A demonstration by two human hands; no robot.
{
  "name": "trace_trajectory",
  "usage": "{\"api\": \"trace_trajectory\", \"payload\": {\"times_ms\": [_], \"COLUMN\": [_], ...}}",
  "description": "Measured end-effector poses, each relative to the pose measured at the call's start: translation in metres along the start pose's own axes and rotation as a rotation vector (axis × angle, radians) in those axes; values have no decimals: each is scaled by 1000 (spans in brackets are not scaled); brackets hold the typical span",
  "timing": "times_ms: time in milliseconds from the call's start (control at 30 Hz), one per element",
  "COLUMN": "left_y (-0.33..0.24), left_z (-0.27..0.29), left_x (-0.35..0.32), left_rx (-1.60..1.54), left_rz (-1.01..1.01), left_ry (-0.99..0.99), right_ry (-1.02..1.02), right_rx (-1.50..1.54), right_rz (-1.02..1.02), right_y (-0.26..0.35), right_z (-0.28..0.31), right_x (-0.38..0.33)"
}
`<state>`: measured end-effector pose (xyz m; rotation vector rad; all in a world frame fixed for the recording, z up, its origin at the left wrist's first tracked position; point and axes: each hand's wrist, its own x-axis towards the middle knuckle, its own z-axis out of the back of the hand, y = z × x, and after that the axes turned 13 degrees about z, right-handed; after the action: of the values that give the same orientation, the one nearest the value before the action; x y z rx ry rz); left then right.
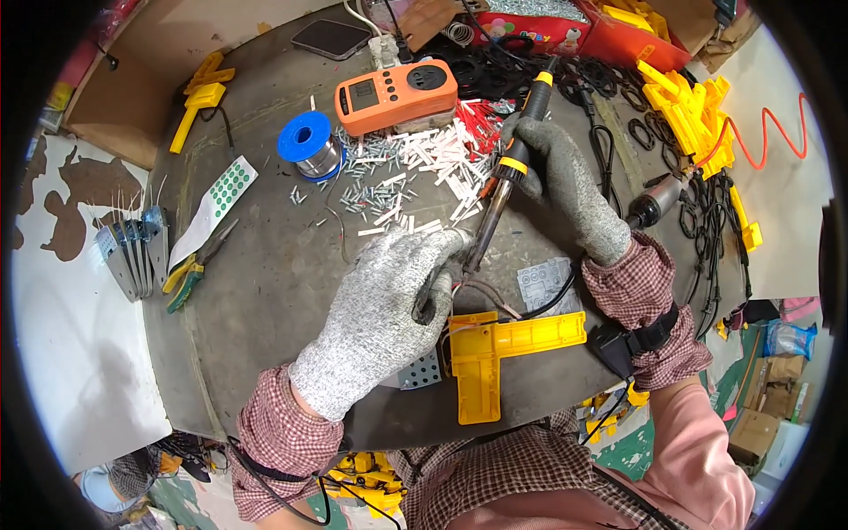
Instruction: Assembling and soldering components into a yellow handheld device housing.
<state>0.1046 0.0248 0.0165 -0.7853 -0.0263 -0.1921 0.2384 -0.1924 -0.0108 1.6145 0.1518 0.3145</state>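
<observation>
My right hand (561, 168), in a grey glove, grips a soldering iron (505, 177) with a black and yellow handle. The iron slants down toward my left hand, its lower end close to my left fingertips. My left hand (380, 309), gloved in pale grey, is closed in a pinch around a thin wire (455, 290); the glove hides most of what it holds. Just below lies a yellow T-shaped plastic housing half (481, 367), its hollow side up. A black cable (556, 296) runs to it beneath my right wrist.
Screws and white sleeves (442, 159) lie behind my hands, near a solder spool (309, 146) and an orange meter (397, 95). Pliers (190, 274) rest at left. Black cables, yellow housings (698, 115) and a tool with a red coiled cord (658, 201) crowd the right.
</observation>
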Motion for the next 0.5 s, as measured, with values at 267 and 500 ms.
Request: {"api": "trace_trajectory", "payload": {"times_ms": [267, 500], "left_y": [3, 3], "left_z": [-5, 1], "left_x": [-1, 2], "left_rx": [33, 63], "left_rz": [-21, -79], "left_ry": [-20, -47], "right_ry": [25, 15], "right_rx": [48, -152], "right_rz": [-19, 183], "right_y": [-4, -18], "right_z": [-4, 6], "right_x": [-1, 4]}}
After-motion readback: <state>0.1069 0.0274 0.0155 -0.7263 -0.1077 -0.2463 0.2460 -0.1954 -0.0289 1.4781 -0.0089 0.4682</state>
